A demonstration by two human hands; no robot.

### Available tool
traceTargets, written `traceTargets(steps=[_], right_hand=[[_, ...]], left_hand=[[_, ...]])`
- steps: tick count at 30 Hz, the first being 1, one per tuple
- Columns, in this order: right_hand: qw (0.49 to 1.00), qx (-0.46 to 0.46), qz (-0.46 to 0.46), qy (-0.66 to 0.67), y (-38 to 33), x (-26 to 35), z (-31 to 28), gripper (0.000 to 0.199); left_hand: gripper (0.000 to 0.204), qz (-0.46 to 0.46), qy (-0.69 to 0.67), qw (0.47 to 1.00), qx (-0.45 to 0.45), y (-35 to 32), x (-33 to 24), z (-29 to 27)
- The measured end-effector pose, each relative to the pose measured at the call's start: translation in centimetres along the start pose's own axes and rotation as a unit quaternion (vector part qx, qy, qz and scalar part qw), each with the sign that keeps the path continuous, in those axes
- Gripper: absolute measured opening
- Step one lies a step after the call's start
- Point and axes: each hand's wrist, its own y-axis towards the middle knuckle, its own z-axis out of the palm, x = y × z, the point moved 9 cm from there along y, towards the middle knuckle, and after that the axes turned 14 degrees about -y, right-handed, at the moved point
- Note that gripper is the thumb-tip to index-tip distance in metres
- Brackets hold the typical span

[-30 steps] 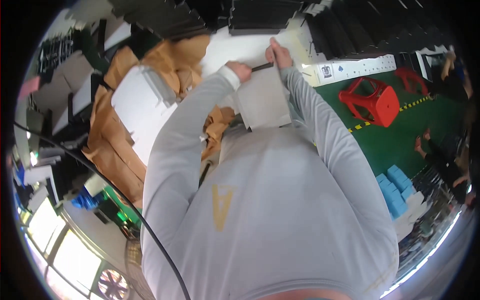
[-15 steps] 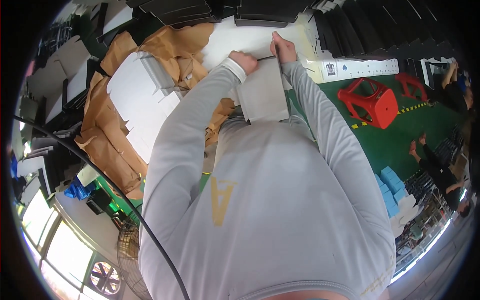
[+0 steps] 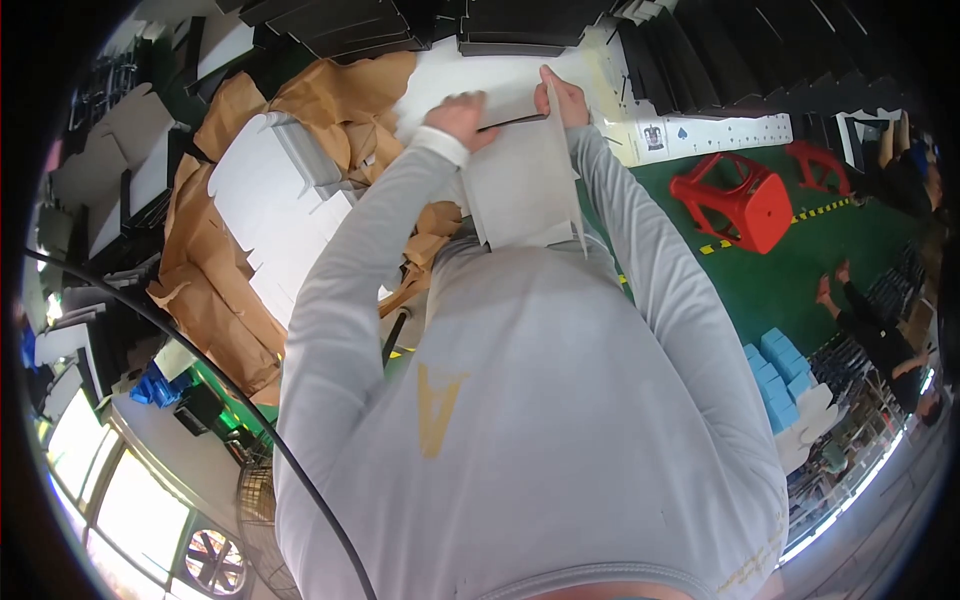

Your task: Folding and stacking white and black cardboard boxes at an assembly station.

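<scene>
- Several crumpled sheets of brown wrapping paper (image 3: 215, 300) spread over the left of the frame, with flat white cardboard blanks (image 3: 262, 205) lying on them, probably stock kept within reach of the person.
- One left hand (image 3: 458, 117), upper middle of the frame, is closed on the far left corner of a grey folded cardboard sheet (image 3: 522, 185), seemingly pinning that end down.
- That grey sheet runs from the hands back toward the person's chest, over the white tabletop (image 3: 470, 75), its side flap raised along the right edge.
- One right hand (image 3: 562, 98), just right of the left, pinches the sheet's far right corner; both hands likely steady the top edge so a fold holds.
- Farther right, a red plastic stool (image 3: 738, 205) stands on the green floor (image 3: 800, 270), well apart from the work.
</scene>
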Motion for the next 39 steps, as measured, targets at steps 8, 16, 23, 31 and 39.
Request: traceTargets(steps=[8, 16, 23, 31, 39], right_hand=[[0.995, -0.041, 0.050, 0.073, 0.4, -4.8, -1.4, 0.047], [0.998, 0.000, 0.041, 0.053, -0.3, -2.7, -0.8, 0.045], [0.999, -0.025, 0.013, 0.029, -1.0, -2.0, -0.6, 0.040], [0.999, -0.043, -0.012, 0.029, -1.4, -2.2, -0.8, 0.039], [1.000, -0.016, 0.004, 0.014, -0.7, -3.2, -0.9, 0.038]], left_hand=[[0.026, -0.139, -0.178, 0.967, -0.117, -5.3, 5.3, 3.2], [0.024, -0.147, -0.019, 0.986, -0.075, -4.1, 4.4, 2.9], [0.018, -0.129, 0.050, 0.989, -0.052, -4.0, 3.8, 2.7], [0.011, 0.151, 0.030, 0.987, -0.051, -1.8, -1.3, 2.4], [0.008, 0.174, 0.128, 0.976, 0.021, 0.1, -1.7, 5.3]])
